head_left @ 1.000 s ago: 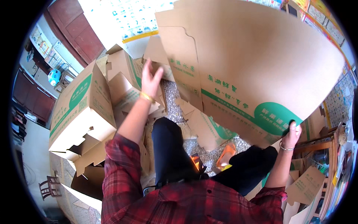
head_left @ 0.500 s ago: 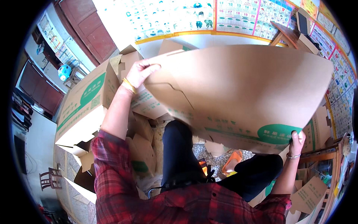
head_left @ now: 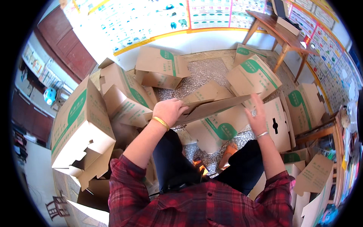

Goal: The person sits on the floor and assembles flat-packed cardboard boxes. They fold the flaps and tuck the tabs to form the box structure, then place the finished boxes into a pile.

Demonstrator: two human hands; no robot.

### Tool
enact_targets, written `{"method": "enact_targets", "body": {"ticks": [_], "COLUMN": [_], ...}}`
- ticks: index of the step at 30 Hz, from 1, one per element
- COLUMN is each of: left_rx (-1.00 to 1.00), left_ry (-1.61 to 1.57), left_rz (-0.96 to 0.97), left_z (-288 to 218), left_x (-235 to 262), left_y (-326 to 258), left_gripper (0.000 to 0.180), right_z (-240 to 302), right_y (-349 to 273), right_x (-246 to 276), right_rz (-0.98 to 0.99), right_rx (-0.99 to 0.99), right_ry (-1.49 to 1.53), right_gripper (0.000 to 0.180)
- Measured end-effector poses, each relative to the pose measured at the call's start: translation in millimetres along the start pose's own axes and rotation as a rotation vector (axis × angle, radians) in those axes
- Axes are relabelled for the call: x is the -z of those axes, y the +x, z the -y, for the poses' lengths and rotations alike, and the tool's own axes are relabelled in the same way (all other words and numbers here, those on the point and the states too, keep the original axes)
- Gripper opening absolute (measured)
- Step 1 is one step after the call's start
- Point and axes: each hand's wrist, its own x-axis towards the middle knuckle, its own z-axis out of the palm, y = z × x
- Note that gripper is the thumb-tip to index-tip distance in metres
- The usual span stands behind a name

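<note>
The left hand (head_left: 169, 110) is closed over the left end of the card (head_left: 219, 106), fingers across its upper edge. The right hand (head_left: 258, 116) is open, fingers spread and straight, at the card's right end; whether the palm presses on it, I cannot tell. The card is off the floor (head_left: 206, 70), above the middle, in front of the knees and seen nearly edge-on. It looks creased and partly folded, not yet a closed box.

Just below it, apparently on the floor, lies a carton (head_left: 213, 133) with a green print; the card hides part of it, so its shape is unclear.

Several pieces already have a box shape. A big box (head_left: 85, 123) stands toward the floor's left edge, its near end open with flaps loose. A narrower box (head_left: 126, 89) is just beyond it, and a low box (head_left: 160, 67) rests near the far edge. Toward the far right corner a tilted box (head_left: 254, 73) sits in front of a small box (head_left: 247, 53). Nearer the right edge are a slotted panel (head_left: 278, 130) and an upright box (head_left: 304, 108); how fully these are folded is hard to judge. At the near right, an open carton (head_left: 314, 179) shows raised flaps, so it seems unfinished.
</note>
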Motion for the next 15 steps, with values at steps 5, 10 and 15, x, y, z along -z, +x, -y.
{"method": "enact_targets", "body": {"ticks": [5,10,15], "left_rx": [-0.022,0.083,0.198], "left_ry": [-0.013,0.020,0.017], "left_rz": [0.004,0.026,0.099], "left_z": [-7,12,30], "left_x": [-4,-5,-1], "left_y": [6,-1,-5], "left_gripper": [0.023,0.024,0.024], "right_z": [34,51,59], "right_y": [-1,2,1], "right_x": [-30,-52,-57], "right_rz": [0.250,0.162,0.500], "right_rx": [0.220,0.287,0.274], "right_ry": [-0.100,-0.154,-0.082], "right_gripper": [0.060,0.051,0.023]}}
